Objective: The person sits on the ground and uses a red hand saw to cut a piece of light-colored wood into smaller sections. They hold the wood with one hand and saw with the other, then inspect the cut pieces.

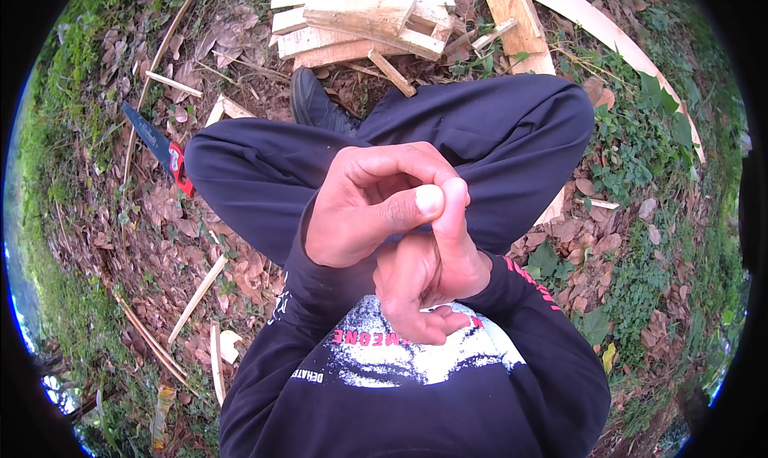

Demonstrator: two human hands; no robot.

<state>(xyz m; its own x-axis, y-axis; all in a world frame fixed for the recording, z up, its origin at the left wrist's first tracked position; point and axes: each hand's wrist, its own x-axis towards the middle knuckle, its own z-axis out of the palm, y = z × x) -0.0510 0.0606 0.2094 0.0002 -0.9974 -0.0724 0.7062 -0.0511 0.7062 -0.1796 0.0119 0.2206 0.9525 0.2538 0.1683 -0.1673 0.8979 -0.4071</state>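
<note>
Both my hands are together over my lap, in front of my chest. My left hand (348,210) is closed in a pinch, its thumb and forefinger on the tip of an upright digit of my right hand (424,278), which looks like the thumb. Whether anything small lies between these tips is too fine to make out. Loosely bent, the other right fingers hang toward my shirt, apart from that thumb, with nothing visible in them. Beyond my left knee, a handsaw (152,138) with a dark blade and red handle lies on the ground.
I sit with folded legs in dark trousers (512,138). A stack of pale boards (352,18) stands just beyond my shoe (316,102). At the far right lie a plank (520,26) and a long curved strip (616,38). Wood offcuts (198,298) are scattered over leaves at left.
</note>
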